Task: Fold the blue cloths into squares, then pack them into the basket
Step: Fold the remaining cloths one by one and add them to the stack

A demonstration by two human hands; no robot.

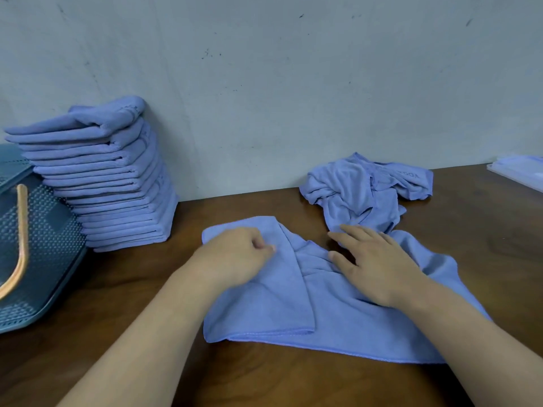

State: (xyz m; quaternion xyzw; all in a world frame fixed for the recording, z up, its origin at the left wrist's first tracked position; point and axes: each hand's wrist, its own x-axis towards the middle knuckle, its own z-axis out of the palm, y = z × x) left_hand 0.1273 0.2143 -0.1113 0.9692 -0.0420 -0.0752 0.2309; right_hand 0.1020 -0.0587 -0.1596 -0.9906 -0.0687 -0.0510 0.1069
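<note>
A blue cloth (282,306) lies partly folded on the brown table (117,295) in front of me, its left part doubled over. My left hand (235,254) rests on the folded flap with fingers curled, seemingly pinching the fabric. My right hand (373,265) lies flat on the cloth's wrinkled middle, fingers straight and spread. Behind it sits a crumpled heap of blue cloths (367,189) against the wall. A tall stack of folded blue cloths (114,183) stands at the left. The blue perforated basket (38,254) with an orange handle is at the far left.
A grey wall (293,83) closes off the table's back edge. A pale flat tray or lid (517,171) sits at the far right edge. Bare tabletop shows between the stack and the cloth.
</note>
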